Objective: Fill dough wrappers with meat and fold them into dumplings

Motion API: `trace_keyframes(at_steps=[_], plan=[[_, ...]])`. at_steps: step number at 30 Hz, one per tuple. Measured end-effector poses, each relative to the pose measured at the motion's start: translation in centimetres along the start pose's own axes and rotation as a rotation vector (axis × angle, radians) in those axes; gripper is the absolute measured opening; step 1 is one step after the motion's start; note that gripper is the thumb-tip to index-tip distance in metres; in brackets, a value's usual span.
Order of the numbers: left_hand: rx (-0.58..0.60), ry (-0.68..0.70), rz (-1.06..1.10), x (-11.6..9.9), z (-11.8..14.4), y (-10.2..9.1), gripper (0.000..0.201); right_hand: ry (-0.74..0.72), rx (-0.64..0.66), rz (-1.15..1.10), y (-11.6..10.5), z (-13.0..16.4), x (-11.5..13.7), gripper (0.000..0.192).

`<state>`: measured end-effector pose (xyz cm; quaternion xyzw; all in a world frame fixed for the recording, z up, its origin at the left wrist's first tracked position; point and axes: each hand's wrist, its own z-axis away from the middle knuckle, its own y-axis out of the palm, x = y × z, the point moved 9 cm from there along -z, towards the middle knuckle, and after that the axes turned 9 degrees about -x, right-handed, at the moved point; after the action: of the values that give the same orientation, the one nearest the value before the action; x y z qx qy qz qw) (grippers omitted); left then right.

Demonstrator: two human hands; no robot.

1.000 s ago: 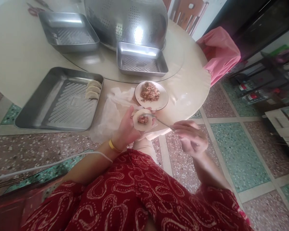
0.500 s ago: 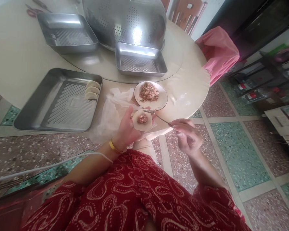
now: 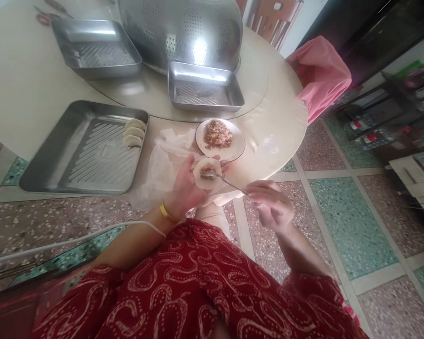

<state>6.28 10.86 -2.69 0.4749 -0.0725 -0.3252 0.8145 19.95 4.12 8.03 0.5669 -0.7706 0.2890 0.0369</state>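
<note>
A round dumpling wrapper (image 3: 199, 175) lies across the fingers of my left hand (image 3: 188, 188), which cups it from below. Meat filling (image 3: 207, 168) sits in the wrapper's middle. My right hand (image 3: 271, 203) pinches the handle of a metal spoon (image 3: 229, 181), whose bowl rests on that filling. Just beyond my left hand is a white plate (image 3: 229, 151) heaped with more minced filling (image 3: 217, 133). To the left, a large metal tray (image 3: 88, 162) holds several folded dumplings (image 3: 133, 133) in a row along its right side.
White plastic film (image 3: 162, 162) lies between tray and plate. Farther back stand two more metal trays (image 3: 95, 68) and a big perforated metal colander (image 3: 183, 33). Red-handled scissors (image 3: 45, 19) lie at the far left. A pink cloth (image 3: 321, 77) hangs beyond the table's right edge.
The spoon has come down from the wrapper's upper edge onto the filling, and my right hand has shifted slightly left and down. My left hand holds the wrapper in nearly the same place.
</note>
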Motion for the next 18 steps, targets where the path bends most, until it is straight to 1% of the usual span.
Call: trace_keyframes(at_steps=[3, 4, 6, 7, 9, 12, 15, 17, 18], plan=[[-0.004, 0.005, 0.001, -0.1, -0.1, -0.4, 0.065, 0.038, -0.113, 0.045, -1.3, 0.1, -1.3, 0.037], [-0.002, 0.008, -0.001, -0.1, -0.1, -0.5, 0.064, 0.082, -0.162, 0.07, -1.8, 0.2, -2.2, 0.035], [0.011, 0.019, -0.01, -0.1, -0.1, -0.8, 0.064, 0.235, -0.237, 0.122, -2.2, 0.7, -4.8, 0.028], [0.019, 0.023, -0.016, -0.1, 0.0, -0.8, 0.063, 0.33, -0.259, 0.134, -2.1, 1.1, -6.3, 0.023], [0.035, 0.026, -0.027, 0.0, 0.2, -0.7, 0.062, 0.537, -0.272, 0.106, -1.0, 2.2, -9.4, 0.015], [0.036, 0.021, -0.05, 0.3, 0.6, 0.0, 0.062, 0.754, -0.315, -0.011, 1.2, 3.8, -12.4, 0.017], [0.029, 0.016, -0.083, 0.6, 0.8, 1.0, 0.062, 0.864, -0.293, -0.094, 3.1, 5.0, -13.4, 0.027], [0.022, 0.007, -0.103, 1.0, 0.8, 1.5, 0.064, 0.89, -0.254, -0.104, 3.5, 5.7, -13.1, 0.033], [0.016, 0.003, -0.111, 1.1, 0.8, 1.7, 0.064, 0.891, -0.229, -0.088, 3.3, 6.0, -12.9, 0.036]])
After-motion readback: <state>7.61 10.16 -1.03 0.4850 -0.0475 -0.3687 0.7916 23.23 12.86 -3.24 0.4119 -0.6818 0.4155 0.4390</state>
